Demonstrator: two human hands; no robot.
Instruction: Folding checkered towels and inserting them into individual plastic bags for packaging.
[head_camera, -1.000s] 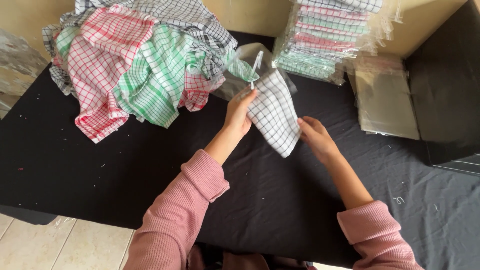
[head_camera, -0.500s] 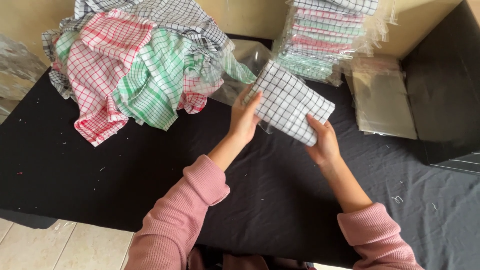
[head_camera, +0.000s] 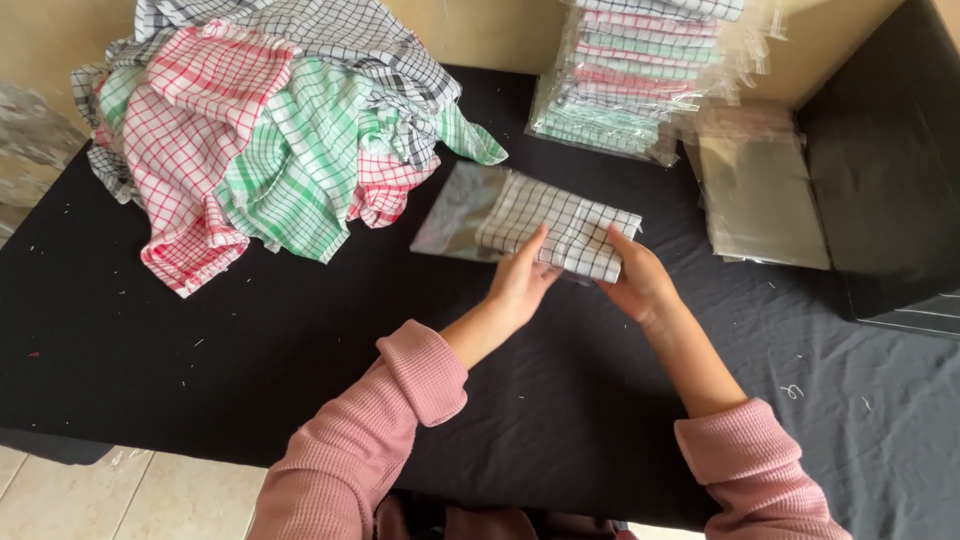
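While it lies near the table's middle, half inside a clear bag, the folded checked cloth is gripped by left hand and right hand, steadying it. Loose cloths crowd the far-left corner; bagged stacks sit at the far edge.

Folded cloth lies mid-table, loose pile left, bagged stack behind.

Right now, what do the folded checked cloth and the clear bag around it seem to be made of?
The folded checked cloth looks like woven cotton, matte, with a grid pattern. The clear bag seems thin glossy plastic film: it reflects light and shows the black table through it.
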